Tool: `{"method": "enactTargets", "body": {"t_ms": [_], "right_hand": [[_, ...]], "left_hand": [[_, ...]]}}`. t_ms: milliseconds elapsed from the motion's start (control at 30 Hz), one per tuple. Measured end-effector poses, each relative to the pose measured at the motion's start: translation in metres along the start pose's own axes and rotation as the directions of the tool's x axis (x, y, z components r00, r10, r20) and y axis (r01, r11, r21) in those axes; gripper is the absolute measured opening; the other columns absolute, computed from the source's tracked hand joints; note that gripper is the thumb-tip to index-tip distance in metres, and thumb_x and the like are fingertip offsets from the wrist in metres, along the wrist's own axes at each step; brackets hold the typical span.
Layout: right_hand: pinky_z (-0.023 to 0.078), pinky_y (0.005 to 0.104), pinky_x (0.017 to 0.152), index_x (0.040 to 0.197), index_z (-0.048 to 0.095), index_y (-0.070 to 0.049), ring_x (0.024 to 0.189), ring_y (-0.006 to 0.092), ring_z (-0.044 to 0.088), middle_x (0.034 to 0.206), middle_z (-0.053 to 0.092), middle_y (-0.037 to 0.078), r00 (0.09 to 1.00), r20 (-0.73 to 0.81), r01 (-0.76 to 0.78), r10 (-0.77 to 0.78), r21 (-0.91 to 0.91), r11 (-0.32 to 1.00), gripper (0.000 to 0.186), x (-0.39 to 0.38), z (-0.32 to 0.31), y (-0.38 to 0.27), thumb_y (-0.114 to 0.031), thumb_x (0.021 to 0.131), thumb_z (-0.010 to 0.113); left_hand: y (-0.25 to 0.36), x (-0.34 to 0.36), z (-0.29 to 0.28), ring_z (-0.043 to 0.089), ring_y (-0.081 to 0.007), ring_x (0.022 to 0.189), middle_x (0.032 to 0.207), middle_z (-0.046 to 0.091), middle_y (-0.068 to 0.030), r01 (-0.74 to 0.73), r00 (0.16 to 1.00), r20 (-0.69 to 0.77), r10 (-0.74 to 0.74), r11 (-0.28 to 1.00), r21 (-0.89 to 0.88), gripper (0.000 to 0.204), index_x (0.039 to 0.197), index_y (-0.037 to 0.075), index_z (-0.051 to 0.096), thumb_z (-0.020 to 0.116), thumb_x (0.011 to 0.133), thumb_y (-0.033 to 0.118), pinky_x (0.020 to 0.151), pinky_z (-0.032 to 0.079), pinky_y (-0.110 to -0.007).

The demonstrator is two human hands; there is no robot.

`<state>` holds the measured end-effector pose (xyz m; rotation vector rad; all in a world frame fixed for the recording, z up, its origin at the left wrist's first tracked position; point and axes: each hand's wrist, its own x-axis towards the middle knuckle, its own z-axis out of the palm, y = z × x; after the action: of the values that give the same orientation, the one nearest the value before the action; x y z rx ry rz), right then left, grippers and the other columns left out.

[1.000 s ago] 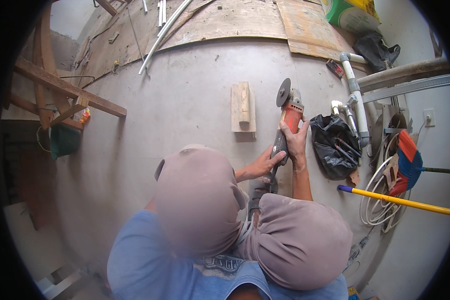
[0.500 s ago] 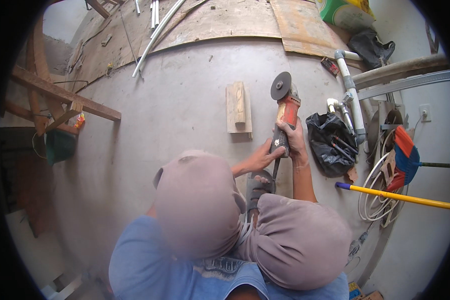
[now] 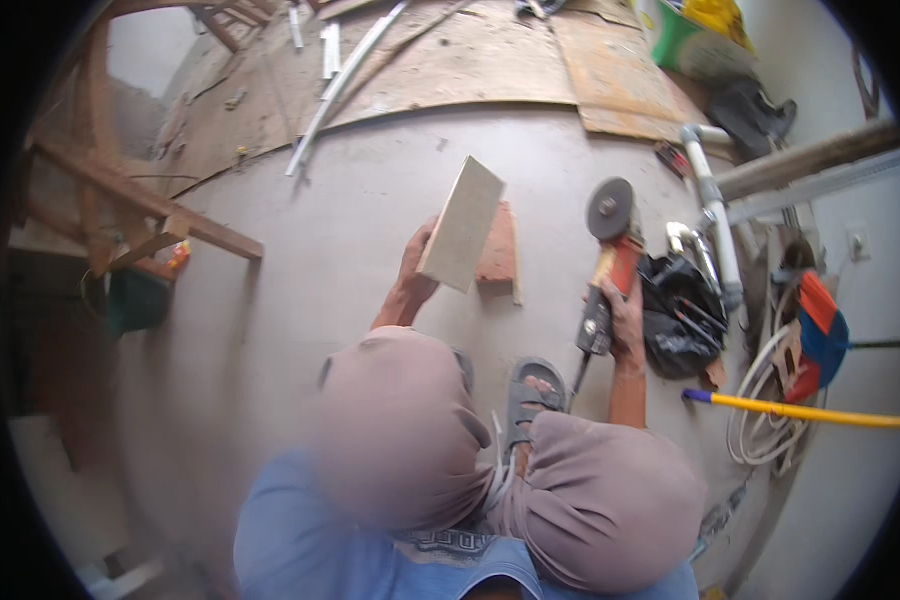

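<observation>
In my left hand (image 3: 415,268), closed on its left edge, is a thin beige rectangular slab (image 3: 462,228), tilted and raised off the floor. Its exact material cannot be told. Partly hidden behind it, a reddish brick-like block (image 3: 497,250) lies on the floor, with a narrow pale strip (image 3: 517,265) along its right side. My right hand (image 3: 625,310) grips a red and black angle grinder (image 3: 608,275) by its body. The grinder's dark disc (image 3: 610,208) points away from me, and its cord drops toward my right foot.
Right of the grinder sits a black plastic bag (image 3: 678,320), near white pipes (image 3: 712,210). A yellow pole (image 3: 810,410), a coiled white cable (image 3: 760,425) and a red-blue broom (image 3: 820,335) lie farther right. Wooden framing (image 3: 150,200) stands left; boards (image 3: 450,70) cover the far floor.
My left hand has left the grinder and now holds the beige slab up off the floor. The reddish block has come into view. The grinder, in my right hand alone, has shifted right.
</observation>
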<state>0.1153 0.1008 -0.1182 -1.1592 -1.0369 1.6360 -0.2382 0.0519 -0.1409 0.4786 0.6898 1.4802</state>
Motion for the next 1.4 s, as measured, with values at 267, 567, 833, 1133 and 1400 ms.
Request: {"method": "enactTargets", "body": {"t_ms": [267, 567, 833, 1133, 1400], "right_hand": [[0.058, 0.0278, 0.056, 0.131, 0.041, -0.006, 0.071, 0.0171, 0.068, 0.095, 0.063, 0.011, 0.998, 0.031, -0.048, 0.046, 0.048, 0.998, 0.049, -0.01, 0.008, -0.006, -0.021, 0.094, 0.069], [0.059, 0.0296, 0.057, 0.13, 0.041, -0.006, 0.072, 0.0183, 0.068, 0.096, 0.062, 0.011, 0.996, 0.062, -0.065, 0.062, 0.046, 0.997, 0.049, -0.013, 0.015, -0.002, -0.021, 0.093, 0.068], [0.061, 0.0315, 0.058, 0.131, 0.041, -0.007, 0.075, 0.0194, 0.069, 0.098, 0.063, 0.012, 0.995, 0.063, -0.073, 0.072, 0.015, 0.997, 0.049, -0.018, 0.009, -0.004, -0.024, 0.094, 0.067], [0.062, 0.032, 0.058, 0.134, 0.039, -0.006, 0.075, 0.0205, 0.07, 0.099, 0.063, 0.014, 0.991, 0.058, -0.126, 0.122, 0.065, 0.99, 0.052, -0.027, 0.019, -0.007, -0.024, 0.094, 0.067], [0.062, 0.0322, 0.059, 0.132, 0.04, -0.004, 0.076, 0.0207, 0.07, 0.101, 0.064, 0.016, 0.988, 0.08, -0.142, 0.134, 0.106, 0.984, 0.051, -0.029, 0.011, -0.001, -0.024, 0.094, 0.067]], "left_hand": [[0.003, -0.012, -0.011, 0.07, -0.0284, 0.102, 0.116, 0.069, -0.0153, -0.225, 0.971, -0.003, 0.239, 0.911, -0.346, 0.038, 0.122, -0.002, 0.063, 0.039, 0.104, 0.02, 0.088, 0.059, -0.042], [-0.005, -0.002, -0.013, 0.07, -0.029, 0.099, 0.114, 0.069, -0.0148, -0.259, 0.953, 0.038, 0.3, 0.876, -0.406, 0.037, 0.118, -0.003, 0.064, 0.037, 0.103, 0.018, 0.084, 0.061, -0.044], [0.009, 0.009, 0.03, 0.069, -0.0255, 0.085, 0.096, 0.069, -0.0118, -0.202, 0.979, -0.111, 0.169, 0.845, -0.496, 0.026, 0.092, 0.001, 0.067, 0.044, 0.098, 0.008, 0.075, 0.06, -0.041], [-0.006, 0.022, 0.009, 0.068, -0.0316, 0.108, 0.122, 0.067, -0.0153, -0.121, 0.971, 0.085, 0.223, 0.765, -0.632, 0.041, 0.128, -0.002, 0.059, 0.035, 0.103, 0.02, 0.093, 0.057, -0.047], [-0.007, 0.027, 0.013, 0.067, -0.0305, 0.109, 0.124, 0.066, -0.0152, -0.047, 0.983, 0.101, 0.153, 0.741, -0.67, 0.042, 0.135, 0.001, 0.056, 0.035, 0.102, 0.017, 0.094, 0.056, -0.044]]}}
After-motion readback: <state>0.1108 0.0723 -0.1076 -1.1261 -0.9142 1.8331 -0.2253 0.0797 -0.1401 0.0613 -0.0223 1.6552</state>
